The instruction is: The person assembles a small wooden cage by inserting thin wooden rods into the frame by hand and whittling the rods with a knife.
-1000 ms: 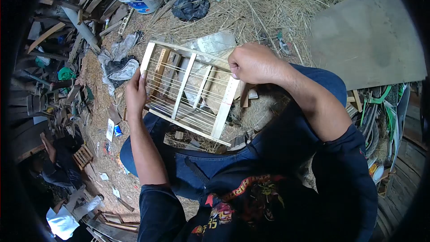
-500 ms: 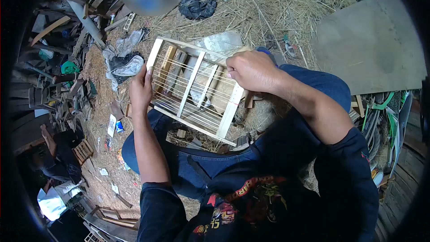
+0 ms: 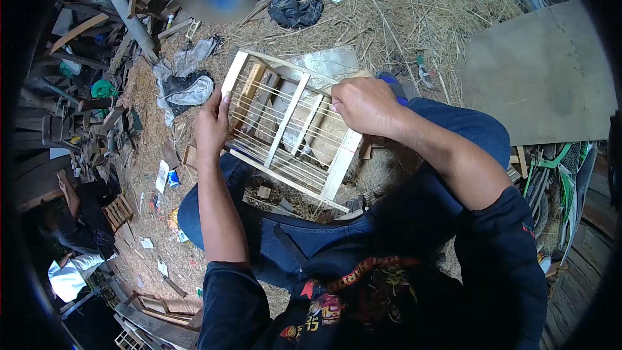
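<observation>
I am working from afar: over the lap (image 3: 337, 236), my left hand (image 3: 212, 124) and right hand (image 3: 369, 105) are gripping opposite ends of the frame (image 3: 286, 121), and pressing too hard could be snapping its thin sticks (image 3: 301, 172). It is looking pale and boxy, with straw (image 3: 440, 6) lying beyond.

Up on your head, the camera looks forward and steeply down, arm's-reach close over your left hand (image 3: 212, 126), right hand (image 3: 366, 105) and slatted frame (image 3: 287, 120), your shirt (image 3: 353, 301) along the bottom, corners curving dark.
</observation>
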